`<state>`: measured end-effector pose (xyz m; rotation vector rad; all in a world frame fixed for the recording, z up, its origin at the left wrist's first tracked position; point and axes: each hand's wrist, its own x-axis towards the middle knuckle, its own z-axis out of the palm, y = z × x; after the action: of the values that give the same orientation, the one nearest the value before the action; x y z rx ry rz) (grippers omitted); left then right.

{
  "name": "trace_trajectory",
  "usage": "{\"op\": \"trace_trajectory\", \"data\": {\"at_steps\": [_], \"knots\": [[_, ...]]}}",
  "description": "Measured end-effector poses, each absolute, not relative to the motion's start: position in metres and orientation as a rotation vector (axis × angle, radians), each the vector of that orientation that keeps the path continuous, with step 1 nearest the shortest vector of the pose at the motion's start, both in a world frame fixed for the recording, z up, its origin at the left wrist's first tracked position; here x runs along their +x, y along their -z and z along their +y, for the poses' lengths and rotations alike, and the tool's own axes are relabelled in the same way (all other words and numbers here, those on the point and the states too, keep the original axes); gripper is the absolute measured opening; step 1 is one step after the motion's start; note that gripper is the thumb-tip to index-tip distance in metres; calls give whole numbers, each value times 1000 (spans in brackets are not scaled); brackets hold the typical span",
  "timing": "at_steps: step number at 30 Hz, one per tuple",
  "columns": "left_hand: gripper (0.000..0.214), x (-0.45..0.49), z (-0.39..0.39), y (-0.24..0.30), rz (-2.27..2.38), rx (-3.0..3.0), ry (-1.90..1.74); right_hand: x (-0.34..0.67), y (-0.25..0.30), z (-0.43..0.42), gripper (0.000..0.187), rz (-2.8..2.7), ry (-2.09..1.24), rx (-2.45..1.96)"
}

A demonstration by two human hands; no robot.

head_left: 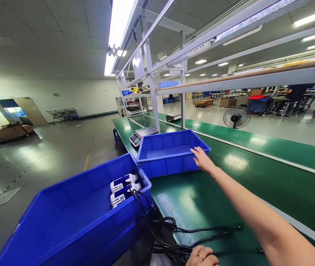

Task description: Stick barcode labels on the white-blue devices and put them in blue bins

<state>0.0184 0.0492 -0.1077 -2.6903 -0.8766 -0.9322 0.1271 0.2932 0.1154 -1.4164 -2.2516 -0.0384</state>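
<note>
My right hand (202, 159) reaches out to the near right corner of an empty blue plastic bin (171, 164). Its fingers are stretched out at the rim; whether they touch it I cannot tell. At the bottom edge, partly cut off, my left hand (202, 256) has a ring and curled fingers closed over a black cable. Loops of black cables (160, 225) hang beside it, their plug ends (237, 226) lying on the green belt. They lead up to white-and-blue devices (121, 195) lying in a larger blue bin (82, 218) on the left.
Behind the empty bin stands a digital scale (143, 135) on the green conveyor belt (185, 195). Metal frame posts (153, 99) rise from the line, with rails and lights overhead. A fan (236, 117) stands beyond. Floor (63, 159) extends on the left.
</note>
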Motion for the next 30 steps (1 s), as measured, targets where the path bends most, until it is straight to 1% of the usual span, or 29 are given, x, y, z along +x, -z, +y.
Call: {"op": "trace_trajectory", "data": {"at_steps": [3, 5, 7, 10, 13, 16, 19, 21, 23, 27, 30], "knots": [[16, 11, 44, 107, -745, -2498, 1207, 144, -114, 262, 37, -2283, -67, -1360], [22, 5, 36, 96, -777, -2591, 1188, 165, -108, 231, 35, -2336, -184, -1339], [28, 0, 26, 77, -898, -2750, 1085, 193, -99, 195, 33, -2372, -315, -1349], [26, 3, 14, 45, -1108, -2850, 1083, 236, -84, 142, 36, -2331, -485, -1454], [31, 26, 5, 20, -1020, -2984, 1100, 272, -68, 101, 40, -2215, -608, -1609], [50, 67, -2, 6, -662, -3275, 838, 293, -56, 73, 42, -2097, -680, -1723], [61, 109, -8, 2, -543, -3432, 361, 300, -47, 54, 43, -2007, -711, -1778], [57, 130, -9, 3, -570, -3435, 54, 301, -44, 42, 42, -1965, -728, -1792], [48, 140, -7, 4, -598, -3440, -113, 301, -41, 30, 41, -1940, -749, -1793], [26, 140, 2, 5, -746, -3520, -135, 303, -38, 0, 41, -1912, -804, -1795], [17, 134, 12, 2, -869, -3518, -110, 303, -37, -21, 40, -1923, -861, -1798]]}}
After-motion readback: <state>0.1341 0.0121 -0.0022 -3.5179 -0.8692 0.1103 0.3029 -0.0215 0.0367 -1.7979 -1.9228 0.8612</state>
